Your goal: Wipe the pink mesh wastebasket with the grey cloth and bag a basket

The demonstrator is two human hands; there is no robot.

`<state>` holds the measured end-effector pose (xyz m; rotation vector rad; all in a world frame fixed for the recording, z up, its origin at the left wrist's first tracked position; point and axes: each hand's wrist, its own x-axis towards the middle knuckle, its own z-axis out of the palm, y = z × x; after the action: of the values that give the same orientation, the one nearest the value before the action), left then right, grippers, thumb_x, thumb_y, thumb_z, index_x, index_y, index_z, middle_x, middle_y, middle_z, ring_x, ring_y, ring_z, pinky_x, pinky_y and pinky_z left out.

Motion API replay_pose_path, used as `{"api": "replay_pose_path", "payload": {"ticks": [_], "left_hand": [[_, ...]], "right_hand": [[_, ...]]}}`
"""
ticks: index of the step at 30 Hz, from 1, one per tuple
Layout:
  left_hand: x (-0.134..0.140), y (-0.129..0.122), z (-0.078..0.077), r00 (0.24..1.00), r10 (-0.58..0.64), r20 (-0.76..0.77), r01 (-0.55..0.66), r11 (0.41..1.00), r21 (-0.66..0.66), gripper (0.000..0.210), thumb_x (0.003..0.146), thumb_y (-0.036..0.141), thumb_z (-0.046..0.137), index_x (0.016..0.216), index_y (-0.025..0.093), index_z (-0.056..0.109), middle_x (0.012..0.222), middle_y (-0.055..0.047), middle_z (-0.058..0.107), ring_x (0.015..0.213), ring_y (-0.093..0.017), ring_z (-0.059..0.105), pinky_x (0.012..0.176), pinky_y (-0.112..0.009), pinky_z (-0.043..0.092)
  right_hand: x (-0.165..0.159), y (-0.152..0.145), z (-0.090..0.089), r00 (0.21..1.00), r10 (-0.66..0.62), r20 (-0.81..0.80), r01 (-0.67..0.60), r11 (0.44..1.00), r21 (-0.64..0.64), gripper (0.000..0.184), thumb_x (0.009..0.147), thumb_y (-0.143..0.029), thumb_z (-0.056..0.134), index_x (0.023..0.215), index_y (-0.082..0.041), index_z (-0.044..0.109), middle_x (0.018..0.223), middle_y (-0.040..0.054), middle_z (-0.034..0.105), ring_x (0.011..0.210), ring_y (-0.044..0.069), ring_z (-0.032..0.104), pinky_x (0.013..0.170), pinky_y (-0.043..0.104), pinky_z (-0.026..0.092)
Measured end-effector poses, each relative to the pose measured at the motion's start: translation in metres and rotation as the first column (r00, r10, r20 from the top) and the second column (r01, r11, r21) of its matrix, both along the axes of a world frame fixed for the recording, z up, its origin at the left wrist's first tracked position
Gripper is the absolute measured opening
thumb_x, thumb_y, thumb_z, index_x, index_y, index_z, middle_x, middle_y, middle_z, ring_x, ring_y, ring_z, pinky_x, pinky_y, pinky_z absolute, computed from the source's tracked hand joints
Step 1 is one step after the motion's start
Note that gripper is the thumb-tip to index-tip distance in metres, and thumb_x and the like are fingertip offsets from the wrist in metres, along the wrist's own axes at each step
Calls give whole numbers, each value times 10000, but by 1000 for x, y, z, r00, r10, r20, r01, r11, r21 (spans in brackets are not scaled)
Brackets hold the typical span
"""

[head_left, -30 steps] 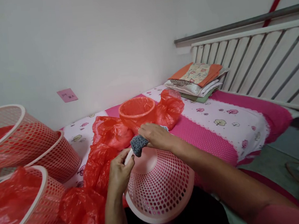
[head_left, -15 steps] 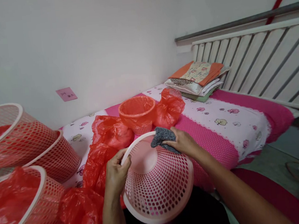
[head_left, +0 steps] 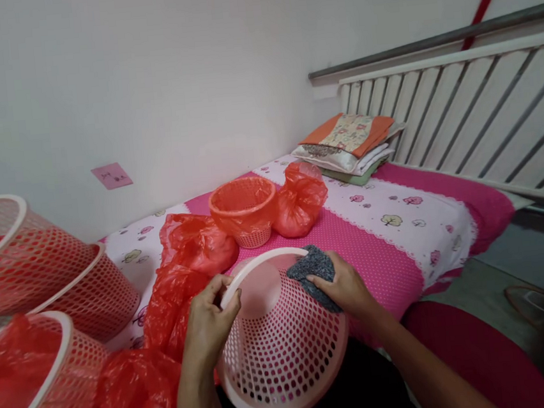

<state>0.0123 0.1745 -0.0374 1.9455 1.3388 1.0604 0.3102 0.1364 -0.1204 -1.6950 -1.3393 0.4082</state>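
A pale pink perforated plastic wastebasket [head_left: 285, 344] lies tilted in front of me, its wide mouth toward me. My left hand [head_left: 210, 322] grips its rim at the upper left, thumb inside. My right hand [head_left: 345, 287] presses a dark grey cloth [head_left: 313, 274] over the rim at the upper right, and part of the cloth hangs inside the basket. Just beyond stands another basket lined with a red plastic bag [head_left: 244, 210]. Red plastic bags [head_left: 164, 310] lie bunched to the left of my left hand.
More pink baskets [head_left: 86, 369] with red bags in them are stacked at the left. A patterned pink and white bedspread [head_left: 387, 250] covers the bed. Folded cushions [head_left: 352, 138] lie at the back, by a white slatted rail [head_left: 460, 115]. A dark red round seat [head_left: 473, 351] stands at lower right.
My right hand has slid the cloth a little down and right along the rim. My left hand keeps its hold. The whole view has shifted slightly.
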Motion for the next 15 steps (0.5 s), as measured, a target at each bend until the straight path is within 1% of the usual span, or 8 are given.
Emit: {"api": "replay_pose_path", "payload": {"ticks": [1,3,6,8,10,12,15], "left_hand": [[1,-2,3,999,19,-46,-18,999,29,209,826,429,688,805,222,669,712,22,661,640,-170,590,620,-268,425],[3,-7,8,990,45,-132,-36,997,70,185,832,404,667,783,232,618,698,32,633,634,-167,580,627,-271,422],[7,-13,14,977,44,-208,-30,997,70,134,848,373,637,875,241,645,784,20,690,686,-181,620,671,-284,442],[11,-16,15,974,28,-223,-15,998,63,129,862,357,620,924,249,655,799,17,702,688,-183,624,675,-285,439],[13,-17,14,972,21,-233,-6,998,64,87,872,326,595,900,251,630,746,26,672,657,-177,603,656,-280,415],[15,-17,12,970,41,-240,-23,997,79,51,865,293,574,839,250,574,685,37,623,616,-169,570,627,-274,379],[12,-16,9,973,61,-224,-38,994,104,90,854,287,554,785,250,508,641,48,572,568,-157,529,598,-268,345]], "right_hand": [[-3,1,5,1000,18,25,-19,1000,23,338,846,-409,778,1100,-224,655,1049,65,751,975,270,726,835,371,540],[-8,3,15,993,90,80,-96,993,71,274,891,-395,760,1084,-231,656,1017,47,726,953,256,707,817,353,522],[-16,11,31,956,217,200,-250,955,157,170,976,-372,701,1073,-236,668,982,33,685,908,230,660,782,328,483],[-22,18,44,909,279,308,-346,919,188,121,1016,-351,671,1044,-233,667,971,35,661,898,219,622,769,318,452],[-30,25,56,849,319,420,-426,885,189,98,1034,-307,654,981,-224,648,951,36,639,888,213,586,764,318,422],[-41,32,67,795,328,510,-471,864,179,78,1021,-257,666,966,-217,626,943,37,627,880,214,557,767,327,401],[-60,39,79,717,326,616,-519,840,159,83,982,-200,690,1010,-202,612,978,53,634,897,225,536,780,343,390]]}}
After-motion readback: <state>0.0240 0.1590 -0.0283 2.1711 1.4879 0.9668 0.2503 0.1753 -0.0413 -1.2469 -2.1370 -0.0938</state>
